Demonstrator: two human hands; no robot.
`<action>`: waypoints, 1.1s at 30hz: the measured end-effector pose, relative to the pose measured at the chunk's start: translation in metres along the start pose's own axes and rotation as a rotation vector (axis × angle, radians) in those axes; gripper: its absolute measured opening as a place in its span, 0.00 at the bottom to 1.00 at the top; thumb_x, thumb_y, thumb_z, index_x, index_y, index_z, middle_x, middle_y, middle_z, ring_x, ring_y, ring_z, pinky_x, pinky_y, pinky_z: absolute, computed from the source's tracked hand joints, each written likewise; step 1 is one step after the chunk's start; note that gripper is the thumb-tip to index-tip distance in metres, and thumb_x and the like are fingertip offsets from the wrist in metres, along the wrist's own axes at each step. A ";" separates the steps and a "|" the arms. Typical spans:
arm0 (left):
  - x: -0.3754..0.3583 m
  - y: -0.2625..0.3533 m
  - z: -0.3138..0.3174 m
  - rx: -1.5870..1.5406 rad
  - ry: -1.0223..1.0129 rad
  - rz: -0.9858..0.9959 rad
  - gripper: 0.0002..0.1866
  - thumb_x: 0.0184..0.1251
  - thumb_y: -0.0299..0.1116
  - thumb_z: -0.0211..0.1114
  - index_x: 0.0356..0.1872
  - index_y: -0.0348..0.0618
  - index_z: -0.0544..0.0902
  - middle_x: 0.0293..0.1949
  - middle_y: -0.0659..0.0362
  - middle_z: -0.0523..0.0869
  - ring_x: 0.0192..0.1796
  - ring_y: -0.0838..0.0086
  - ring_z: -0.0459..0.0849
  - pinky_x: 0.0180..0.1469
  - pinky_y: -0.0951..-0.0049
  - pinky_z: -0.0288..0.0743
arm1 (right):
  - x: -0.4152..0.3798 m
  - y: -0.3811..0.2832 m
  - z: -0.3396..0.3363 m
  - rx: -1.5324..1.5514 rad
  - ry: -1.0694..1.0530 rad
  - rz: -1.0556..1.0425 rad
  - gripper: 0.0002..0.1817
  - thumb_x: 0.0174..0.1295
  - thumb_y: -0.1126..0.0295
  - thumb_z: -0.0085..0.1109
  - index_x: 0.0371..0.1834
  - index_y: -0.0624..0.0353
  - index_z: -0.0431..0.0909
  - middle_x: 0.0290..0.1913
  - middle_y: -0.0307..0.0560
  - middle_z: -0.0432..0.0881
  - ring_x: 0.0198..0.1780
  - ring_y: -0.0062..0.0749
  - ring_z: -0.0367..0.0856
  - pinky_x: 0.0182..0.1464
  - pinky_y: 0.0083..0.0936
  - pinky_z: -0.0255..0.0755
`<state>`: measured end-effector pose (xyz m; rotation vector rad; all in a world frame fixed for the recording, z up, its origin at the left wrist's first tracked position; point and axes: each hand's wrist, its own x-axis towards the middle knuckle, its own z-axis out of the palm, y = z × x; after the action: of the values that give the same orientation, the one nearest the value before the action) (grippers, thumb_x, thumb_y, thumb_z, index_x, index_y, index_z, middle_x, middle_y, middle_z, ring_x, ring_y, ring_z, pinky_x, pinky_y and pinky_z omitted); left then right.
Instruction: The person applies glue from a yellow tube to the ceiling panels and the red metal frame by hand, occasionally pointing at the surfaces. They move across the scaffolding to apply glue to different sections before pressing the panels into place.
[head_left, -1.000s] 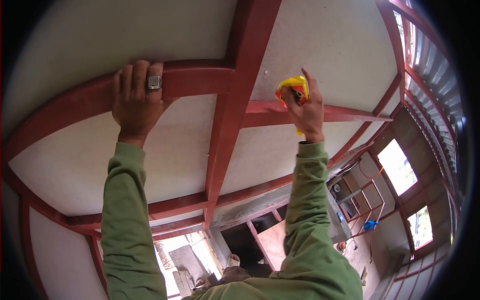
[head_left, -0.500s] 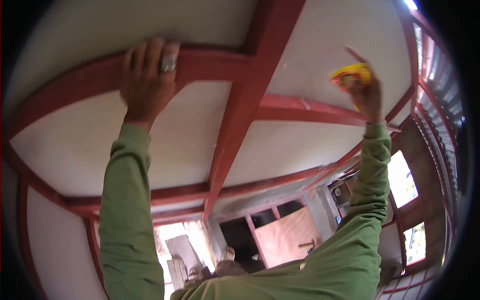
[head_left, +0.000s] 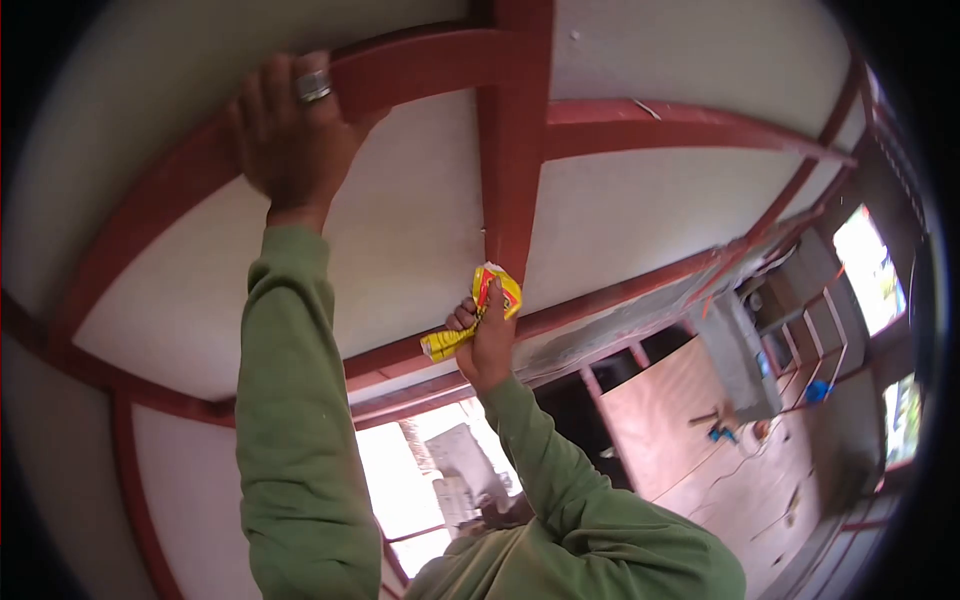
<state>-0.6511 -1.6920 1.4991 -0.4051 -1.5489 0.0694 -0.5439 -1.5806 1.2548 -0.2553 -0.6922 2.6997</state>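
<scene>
My left hand (head_left: 295, 135) is hooked over a red-painted beam (head_left: 425, 65) at the upper left, fingers over its far edge and thumb along the near side; a wide metal ring shows on one finger. Lower down, near the middle of the view, my right hand (head_left: 488, 335) is closed round a crumpled yellow packet (head_left: 497, 292) with red and dark print. One end of the packet bulges above the thumb, and the other sticks out below the curled fingers. Behind it, in this view, a red crossbeam (head_left: 513, 170) meets a long red rail (head_left: 610, 300).
White panels (head_left: 660, 195) fill the spaces between the red beams. A thin pale sliver (head_left: 648, 109) lies on the right-hand beam. Far below are a plywood sheet (head_left: 665, 410), a hammer-like tool (head_left: 703, 419), a blue item (head_left: 818, 390) and bright window openings (head_left: 868, 268).
My right hand has come down and left from the upper right panel, still holding the yellow packet. My left hand stays on the beam while the view has turned.
</scene>
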 end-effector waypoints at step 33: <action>0.002 -0.001 -0.006 0.179 0.024 0.083 0.39 0.41 0.75 0.65 0.40 0.49 0.80 0.41 0.59 0.77 0.44 0.61 0.78 0.43 0.58 0.70 | 0.067 0.016 0.037 0.970 0.169 0.241 0.13 0.69 0.66 0.43 0.23 0.52 0.63 0.16 0.31 0.62 0.16 0.16 0.59 0.22 0.18 0.60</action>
<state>-0.6456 -1.6931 1.5014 -0.3267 -1.4882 0.2642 -0.6192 -1.5848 1.2729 -0.3090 0.7462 2.8260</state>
